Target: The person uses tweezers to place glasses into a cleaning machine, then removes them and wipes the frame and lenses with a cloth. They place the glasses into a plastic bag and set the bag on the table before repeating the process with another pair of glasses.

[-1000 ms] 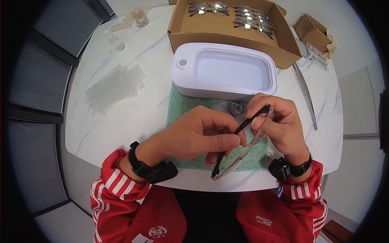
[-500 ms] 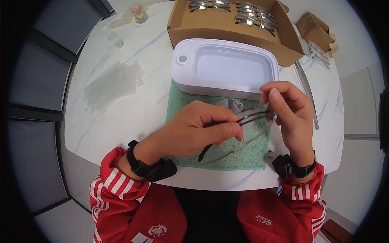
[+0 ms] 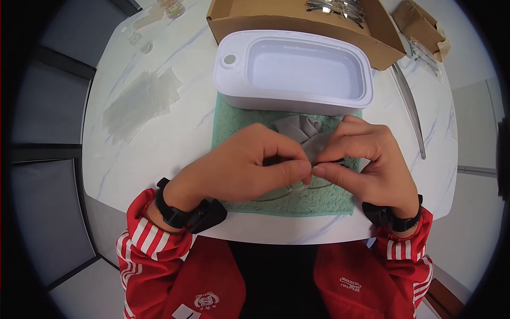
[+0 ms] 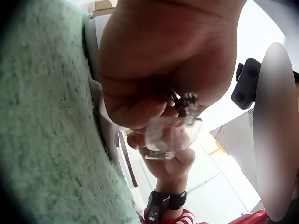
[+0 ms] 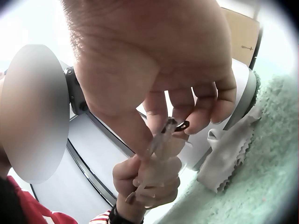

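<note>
The left hand [image 3: 239,167] pinches the glasses [image 5: 162,140] with thumb and finger, and the right hand [image 3: 374,165] pinches them also. The glasses are between the two hands, above the towel [image 3: 332,201]. The grey cloth [image 3: 297,126] lies just beyond the hands, and the tub [image 3: 228,82] stands behind this cloth.

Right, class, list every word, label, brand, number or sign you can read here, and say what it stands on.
None can be read with certainty.
Red jacket: round emblem and small lettering, both too blurred.
Jar: any print is too small.
Right wrist camera: tiny pale marks, illegible.
</note>
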A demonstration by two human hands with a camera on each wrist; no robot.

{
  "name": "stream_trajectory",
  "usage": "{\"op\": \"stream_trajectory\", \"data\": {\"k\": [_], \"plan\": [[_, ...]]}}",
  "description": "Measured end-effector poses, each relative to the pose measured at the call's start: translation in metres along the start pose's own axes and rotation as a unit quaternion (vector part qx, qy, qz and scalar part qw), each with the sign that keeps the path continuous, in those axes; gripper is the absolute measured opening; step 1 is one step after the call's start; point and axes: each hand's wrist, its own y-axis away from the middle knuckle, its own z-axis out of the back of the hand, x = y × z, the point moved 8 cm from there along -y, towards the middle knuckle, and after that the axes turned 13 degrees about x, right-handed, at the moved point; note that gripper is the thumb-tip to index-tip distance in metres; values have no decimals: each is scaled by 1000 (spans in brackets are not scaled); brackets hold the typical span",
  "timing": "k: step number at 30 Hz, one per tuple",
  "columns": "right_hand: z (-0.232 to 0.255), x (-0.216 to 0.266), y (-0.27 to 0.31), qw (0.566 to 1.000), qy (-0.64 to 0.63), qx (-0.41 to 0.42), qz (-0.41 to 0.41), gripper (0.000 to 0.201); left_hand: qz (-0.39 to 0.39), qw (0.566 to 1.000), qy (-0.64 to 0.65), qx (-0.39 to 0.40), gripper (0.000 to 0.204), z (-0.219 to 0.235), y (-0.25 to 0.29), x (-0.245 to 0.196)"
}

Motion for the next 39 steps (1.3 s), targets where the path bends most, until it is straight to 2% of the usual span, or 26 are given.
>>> {"op": "stream_trajectory", "data": {"k": [2,5,7,11,13,17,20,22,25,31,32,34,39], "plan": [[-1,-2,0,1000,14,-5,-8,5,-1,1000,-9,-16,20,4,0,2],[-1,-4,1,999,48,-18,-14,5,36,998,27,-44,21,8,1,4],[1,-5,3,997,63,-27,-19,5,50,992,83,-85,21,12,3,3],[1,-3,2,998,57,-25,-16,7,29,992,87,-86,18,15,4,3],[0,-9,3,997,33,-30,-70,8,-11,994,-10,-105,14,17,6,-3],[-1,-10,5,996,17,-16,-83,9,11,994,-44,-97,11,15,6,-9],[-2,-8,3,997,46,-3,-59,12,32,994,-56,-87,9,15,6,-5],[-6,-4,0,996,85,13,-6,9,24,994,-61,-85,9,14,5,-3],[-9,-5,0,995,90,41,-8,8,50,994,-59,-79,9,14,4,0],[-15,-8,1,994,81,66,-12,9,40,997,-41,-57,13,15,4,2],[-15,-8,2,995,81,65,-12,9,40,997,-43,-57,13,16,5,-2],[-15,-8,3,996,74,57,-3,8,90,994,-22,-60,18,17,7,0],[-12,-5,3,997,59,51,-24,7,91,994,-14,-65,20,19,11,2]]}}
